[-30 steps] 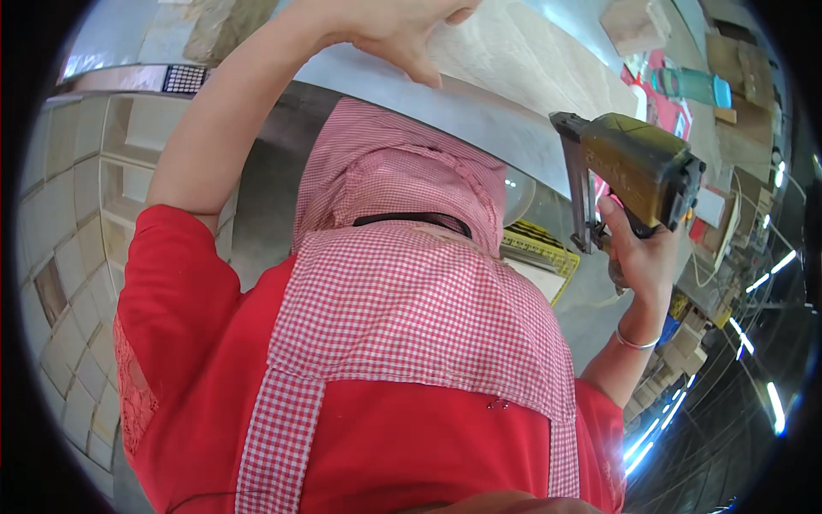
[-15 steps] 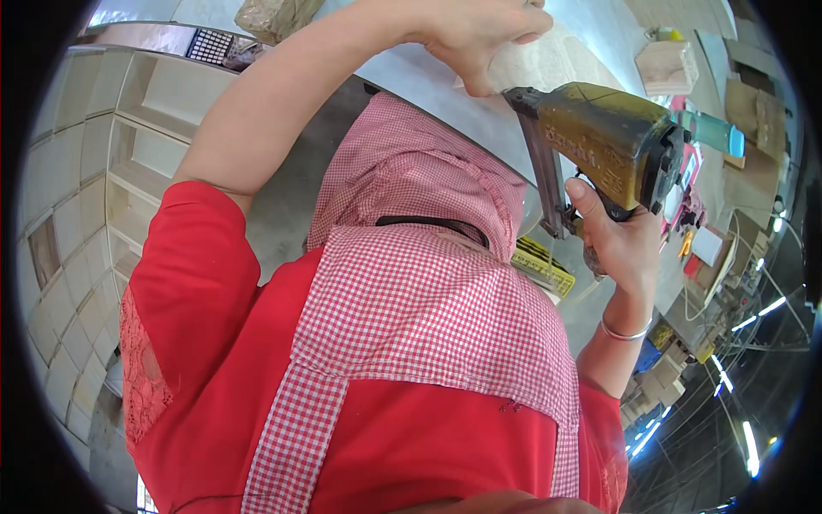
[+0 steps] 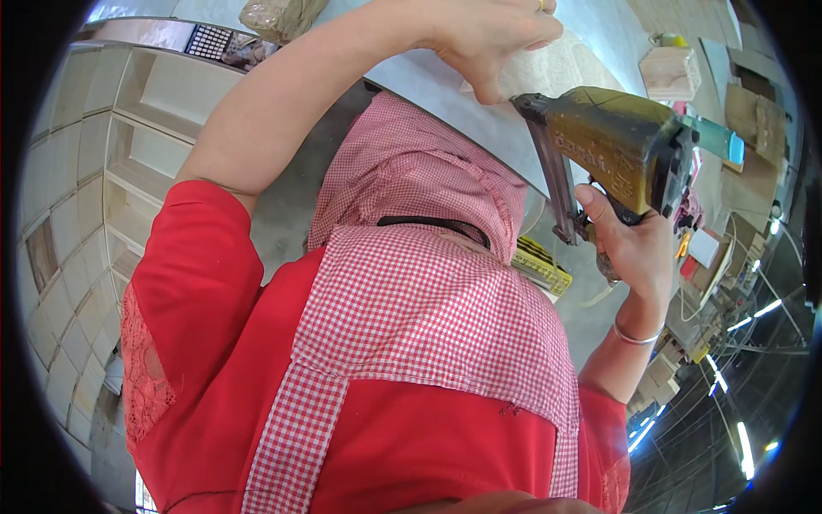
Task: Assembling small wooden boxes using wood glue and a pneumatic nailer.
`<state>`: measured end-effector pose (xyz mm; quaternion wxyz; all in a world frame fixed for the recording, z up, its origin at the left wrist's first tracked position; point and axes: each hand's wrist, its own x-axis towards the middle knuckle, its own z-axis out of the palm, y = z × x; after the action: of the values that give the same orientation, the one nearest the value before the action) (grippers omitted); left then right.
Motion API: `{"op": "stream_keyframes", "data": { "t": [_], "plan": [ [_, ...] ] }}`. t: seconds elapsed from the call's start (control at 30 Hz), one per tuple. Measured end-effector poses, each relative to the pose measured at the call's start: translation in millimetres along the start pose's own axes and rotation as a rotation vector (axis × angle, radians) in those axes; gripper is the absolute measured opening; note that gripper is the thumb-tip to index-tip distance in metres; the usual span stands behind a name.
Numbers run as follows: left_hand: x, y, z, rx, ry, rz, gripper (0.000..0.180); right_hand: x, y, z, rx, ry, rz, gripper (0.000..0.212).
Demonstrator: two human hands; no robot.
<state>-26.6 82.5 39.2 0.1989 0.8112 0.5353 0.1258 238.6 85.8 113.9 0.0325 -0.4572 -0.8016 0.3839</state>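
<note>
My left hand (image 3: 492,38) reaches over the table (image 3: 419,81), its fingers closed on the edge of a pale wooden piece (image 3: 569,68). Part of that piece is hidden behind the hand and the tool. Wrapped round the handle of a worn, brownish-yellow nail gun (image 3: 612,146) is my right hand (image 3: 638,253), thumb along the near side. The gun's nose points left, close to my left thumb and the wooden piece; whether it touches the wood I cannot tell. Its long magazine slants down beside my right thumb.
A pale wooden block (image 3: 670,73) stands beyond the gun, near a teal cylinder (image 3: 726,141). At the back left lie a wrapped package (image 3: 276,17) and a dark plastic basket (image 3: 208,43). Stacked pale wooden boxes (image 3: 154,146) line the left. A yellow box (image 3: 544,261) sits below the table edge.
My right hand and the nail gun have shifted slightly to the right and down. My left hand has moved a little to the right with the wooden piece.
</note>
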Motion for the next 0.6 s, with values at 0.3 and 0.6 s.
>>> {"op": "stream_keyframes", "data": {
  "t": [0.3, 0.6],
  "plan": [
    [-82, 12, 52, 0.043, 0.489, -0.234, 0.102, -11, 23, -5, -0.111, 0.068, -0.387, 0.039],
    [-64, 86, 125, -0.563, 0.550, -0.265, 0.057, -66, 71, -41, 0.001, 0.284, 0.074, 0.042]
  ]
}}
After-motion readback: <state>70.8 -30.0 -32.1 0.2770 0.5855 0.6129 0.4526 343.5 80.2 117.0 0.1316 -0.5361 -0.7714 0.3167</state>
